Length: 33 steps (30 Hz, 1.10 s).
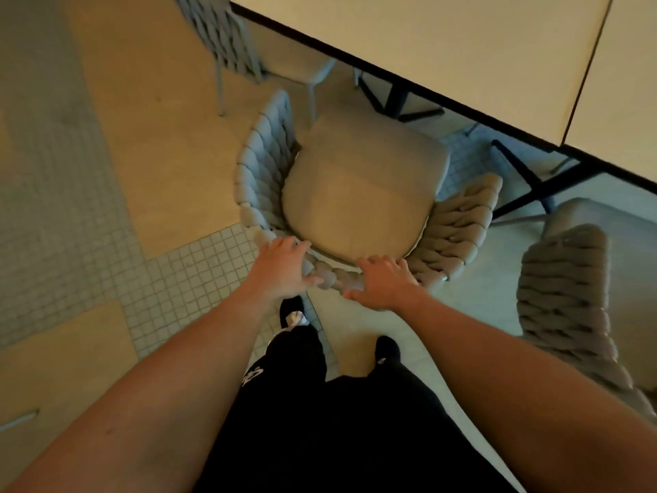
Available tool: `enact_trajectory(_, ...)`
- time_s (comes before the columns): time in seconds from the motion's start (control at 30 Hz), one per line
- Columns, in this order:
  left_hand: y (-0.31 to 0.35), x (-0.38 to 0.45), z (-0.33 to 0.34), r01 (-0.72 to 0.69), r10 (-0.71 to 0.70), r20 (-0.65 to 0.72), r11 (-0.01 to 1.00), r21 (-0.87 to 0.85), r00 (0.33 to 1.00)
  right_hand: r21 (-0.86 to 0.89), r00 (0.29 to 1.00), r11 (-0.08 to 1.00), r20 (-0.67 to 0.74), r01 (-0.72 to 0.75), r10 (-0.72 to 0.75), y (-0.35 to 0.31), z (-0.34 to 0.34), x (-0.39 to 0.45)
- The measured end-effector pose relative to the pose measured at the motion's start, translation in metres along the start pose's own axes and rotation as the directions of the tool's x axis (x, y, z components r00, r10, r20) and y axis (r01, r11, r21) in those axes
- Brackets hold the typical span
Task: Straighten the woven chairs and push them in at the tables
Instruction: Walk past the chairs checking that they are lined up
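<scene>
A woven chair (265, 165) with a beige seat cushion (362, 186) stands in front of me, its seat facing the pale table (444, 48). The chair's front sits just short of the table's dark edge. My left hand (284, 268) grips the top of the woven backrest on the left. My right hand (385, 282) grips the same backrest rim a little to the right. Both thumbs sit on the near side of the rim, fingers curled over it.
A second woven chair (565, 304) stands close on the right, turned at an angle. A third chair (227, 37) is tucked at the table, top left. Dark table legs (398, 97) stand under the table. My feet are on the tiled floor just behind the chair.
</scene>
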<state>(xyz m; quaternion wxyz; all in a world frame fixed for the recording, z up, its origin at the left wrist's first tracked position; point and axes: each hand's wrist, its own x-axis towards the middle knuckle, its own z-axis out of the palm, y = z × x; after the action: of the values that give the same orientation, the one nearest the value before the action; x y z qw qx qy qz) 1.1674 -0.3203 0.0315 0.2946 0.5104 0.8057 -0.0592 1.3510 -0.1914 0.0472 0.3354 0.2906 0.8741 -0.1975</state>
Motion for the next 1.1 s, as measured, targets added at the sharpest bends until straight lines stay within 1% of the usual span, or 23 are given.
enact_trajectory(0.13, -0.014, 0.023, -0.005, -0.114, 0.098, 0.106, 0.981, 0.155, 0.989, 0.110, 0.995, 0.989, 0.020, -0.097, 0.095, -0.013, 0.007, 0.012)
enact_trajectory(0.23, -0.024, 0.040, 0.001, -0.177, 0.131, 0.185, 0.949, 0.262, 0.974, 0.166, 0.988, 0.974, 0.043, -0.153, 0.148, -0.015, 0.015, 0.021)
enact_trajectory(0.37, -0.030, 0.056, 0.003, -0.231, 0.151, 0.256, 0.918, 0.321, 0.955, 0.199, 0.976, 0.956, 0.089, -0.214, 0.200, -0.015, 0.032, 0.030)
enact_trajectory(0.47, -0.030, 0.060, 0.006, -0.272, 0.163, 0.308, 0.895, 0.353, 0.937, 0.204, 0.971, 0.951, 0.111, -0.232, 0.213, -0.019, 0.043, 0.035)
enact_trajectory(0.53, -0.029, 0.062, 0.006, -0.283, 0.178, 0.308, 0.896, 0.341, 0.935, 0.184, 0.969, 0.953, 0.100, -0.240, 0.225, -0.022, 0.044, 0.036)
enact_trajectory(0.6, -0.027, 0.060, 0.003, -0.290, 0.199, 0.280, 0.897, 0.334, 0.939, 0.168, 0.967, 0.954, 0.102, -0.248, 0.234, -0.021, 0.043, 0.034)
enact_trajectory(0.73, -0.024, 0.049, 0.000, -0.289, 0.200, 0.265, 0.888, 0.358, 0.943, 0.181, 0.961, 0.946, 0.116, -0.270, 0.252, -0.030, 0.046, 0.022)
enact_trajectory(0.83, -0.024, 0.035, 0.003, -0.302, 0.190, 0.298, 0.867, 0.395, 0.936, 0.198, 0.963, 0.944, 0.108, -0.263, 0.246, -0.043, 0.057, 0.010)
enact_trajectory(0.93, -0.024, 0.022, 0.010, -0.316, 0.185, 0.336, 0.863, 0.395, 0.924, 0.193, 0.962, 0.945, 0.125, -0.262, 0.242, -0.049, 0.069, 0.000)
enact_trajectory(1.1, -0.018, 0.024, 0.006, -0.328, 0.190, 0.352, 0.861, 0.389, 0.916, 0.172, 0.957, 0.946, 0.147, -0.275, 0.252, -0.043, 0.063, -0.002)
